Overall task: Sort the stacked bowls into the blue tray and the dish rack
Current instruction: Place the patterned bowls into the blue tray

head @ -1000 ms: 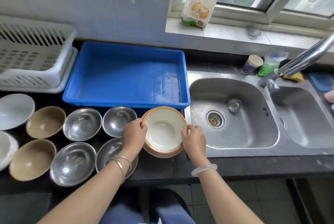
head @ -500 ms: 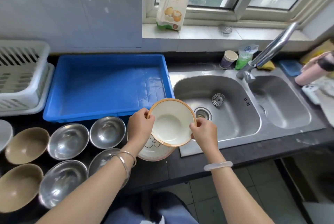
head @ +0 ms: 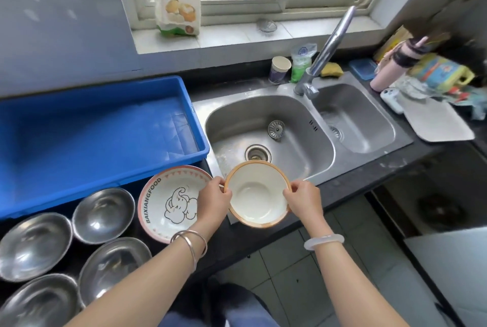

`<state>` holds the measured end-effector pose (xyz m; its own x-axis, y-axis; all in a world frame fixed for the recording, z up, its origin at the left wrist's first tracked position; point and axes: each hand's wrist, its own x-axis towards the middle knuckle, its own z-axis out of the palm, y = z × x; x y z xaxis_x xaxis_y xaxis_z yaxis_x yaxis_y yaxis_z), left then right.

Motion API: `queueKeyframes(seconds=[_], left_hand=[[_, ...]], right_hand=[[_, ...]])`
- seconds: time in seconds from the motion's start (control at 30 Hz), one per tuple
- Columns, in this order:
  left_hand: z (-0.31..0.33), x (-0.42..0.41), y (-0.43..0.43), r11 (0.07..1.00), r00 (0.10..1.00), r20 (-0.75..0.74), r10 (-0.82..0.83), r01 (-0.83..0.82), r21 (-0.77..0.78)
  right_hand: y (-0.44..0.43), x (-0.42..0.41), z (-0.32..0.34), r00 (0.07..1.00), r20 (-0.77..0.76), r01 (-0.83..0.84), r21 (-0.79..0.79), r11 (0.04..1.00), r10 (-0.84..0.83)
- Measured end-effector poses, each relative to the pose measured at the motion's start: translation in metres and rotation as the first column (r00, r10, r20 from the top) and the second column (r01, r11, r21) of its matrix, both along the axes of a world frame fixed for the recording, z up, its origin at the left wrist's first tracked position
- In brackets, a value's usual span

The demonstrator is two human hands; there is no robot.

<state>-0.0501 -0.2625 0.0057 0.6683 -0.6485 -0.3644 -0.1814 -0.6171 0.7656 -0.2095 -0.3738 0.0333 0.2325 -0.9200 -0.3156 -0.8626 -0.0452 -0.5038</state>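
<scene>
Both hands grip the orange-rimmed bowl [head: 258, 194] by its rim, left hand [head: 213, 201] on its left edge & right hand [head: 303, 201] on its right edge, holding it tilted above the front lip of the sink [head: 326, 168]. Just left of it, the elephant-print bowl [head: 171, 202] sits on the dark counter, w/ four steel bowls [head: 102, 214] further left. Blue tray [head: 105, 136] lies behind them w/ nothing inside; dish rack out of frame.
</scene>
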Motion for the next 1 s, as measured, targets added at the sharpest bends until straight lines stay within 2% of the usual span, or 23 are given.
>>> queueKeyframes(seconds=[0.4,0.67,0.73,0.8,0.87,1.0], left_hand=[[-0.014,-0.005,-0.003,0.996,0.999,0.033,-0.031,0.028,0.081],[-0.015,-0.005,0.005,1.000,1.000,0.001,-0.024,0.024,0.013],[-0.013,-0.004,0.008,1.000,1.000,-0.007,-0.018,0.018,-0.006],[-0.010,-0.001,0.012,1.000,1.000,-0.023,0.006,-0.007,-0.020],[-0.006,0.005,0.018,0.998,0.999,-0.016,0.049,-0.050,-0.032],[-0.002,0.019,0.036,0.986,0.984,0.062,0.169,-0.167,-0.024]], right_hand=[[-0.001,-0.007,-0.026,0.998,0.069,-0.016,0.041,0.999,0.013],[0.004,-0.012,-0.027,0.982,0.188,0.003,0.121,0.993,-0.026],[0.005,-0.011,-0.026,0.985,0.174,-0.015,0.123,0.992,-0.006],[0.005,-0.010,-0.024,0.993,0.113,-0.049,0.089,0.995,0.039],[0.004,-0.006,-0.019,0.994,0.038,-0.105,-0.015,0.994,0.106],[0.004,0.022,-0.006,0.962,0.026,-0.261,-0.188,0.947,0.270]])
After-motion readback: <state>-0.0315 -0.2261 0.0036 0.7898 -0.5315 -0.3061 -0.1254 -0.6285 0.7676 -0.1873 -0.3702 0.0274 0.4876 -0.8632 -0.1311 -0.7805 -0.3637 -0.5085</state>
